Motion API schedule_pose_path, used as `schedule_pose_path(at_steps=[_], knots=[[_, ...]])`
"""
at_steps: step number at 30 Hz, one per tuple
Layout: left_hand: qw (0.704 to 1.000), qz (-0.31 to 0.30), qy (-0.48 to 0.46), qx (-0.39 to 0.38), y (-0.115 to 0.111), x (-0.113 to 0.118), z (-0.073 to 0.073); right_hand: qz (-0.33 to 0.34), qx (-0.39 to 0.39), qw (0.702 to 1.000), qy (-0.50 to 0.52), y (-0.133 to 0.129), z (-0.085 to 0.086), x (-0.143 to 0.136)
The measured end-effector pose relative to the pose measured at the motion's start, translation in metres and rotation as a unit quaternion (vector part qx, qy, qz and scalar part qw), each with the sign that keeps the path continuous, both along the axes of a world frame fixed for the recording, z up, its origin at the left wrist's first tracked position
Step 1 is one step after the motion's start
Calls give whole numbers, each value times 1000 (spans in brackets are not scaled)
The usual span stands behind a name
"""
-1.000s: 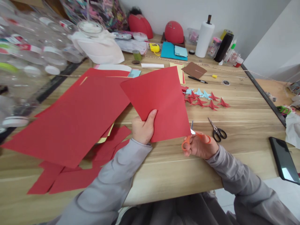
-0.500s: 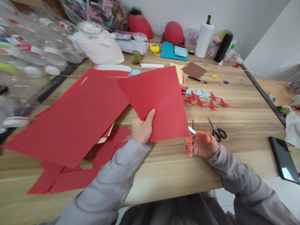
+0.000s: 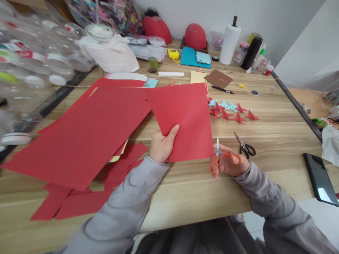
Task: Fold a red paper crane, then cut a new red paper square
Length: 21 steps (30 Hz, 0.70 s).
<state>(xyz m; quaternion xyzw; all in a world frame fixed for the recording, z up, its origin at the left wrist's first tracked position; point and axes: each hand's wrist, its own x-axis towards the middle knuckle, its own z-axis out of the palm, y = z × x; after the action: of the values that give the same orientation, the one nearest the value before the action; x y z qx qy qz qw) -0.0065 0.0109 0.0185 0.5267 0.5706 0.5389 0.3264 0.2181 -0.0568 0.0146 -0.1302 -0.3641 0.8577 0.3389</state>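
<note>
My left hand [image 3: 162, 144] grips a sheet of red paper [image 3: 188, 120] by its lower left side, thumb on top, holding it up off the table. At the sheet's lower right corner my right hand [image 3: 229, 162] holds orange-handled scissors [image 3: 217, 155], whose blades stand apart and point away from me. Whether the blades touch the paper I cannot tell. Larger red sheets [image 3: 79, 134] lie on the left, with red paper strips [image 3: 84, 203] in front of them. Small red and light blue folded paper figures [image 3: 233, 107] sit beyond the scissors.
Black-handled scissors [image 3: 246, 146] lie beyond my right hand, and a phone [image 3: 320, 180] lies at the right edge. Toward the back are a black pen [image 3: 222, 89], brown paper [image 3: 219, 78], blue paper [image 3: 189, 58] and a paper towel roll [image 3: 230, 44]. Plastic bottles [image 3: 34, 60] crowd the left.
The red sheet has turned clockwise and its top has dropped and shifted right. My left hand has moved slightly right with it. The orange scissors remain by its lower right corner, slightly lower.
</note>
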Motion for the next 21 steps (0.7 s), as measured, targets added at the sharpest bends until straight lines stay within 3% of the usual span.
schedule_pose_path(at_steps=[10,21], knots=[[997,54,48,37,-6,2,-4,12,-14,1000,-16,0,1,-2],[996,54,57,29,-10,5,-7,12,-25,999,28,-1,-1,-5]])
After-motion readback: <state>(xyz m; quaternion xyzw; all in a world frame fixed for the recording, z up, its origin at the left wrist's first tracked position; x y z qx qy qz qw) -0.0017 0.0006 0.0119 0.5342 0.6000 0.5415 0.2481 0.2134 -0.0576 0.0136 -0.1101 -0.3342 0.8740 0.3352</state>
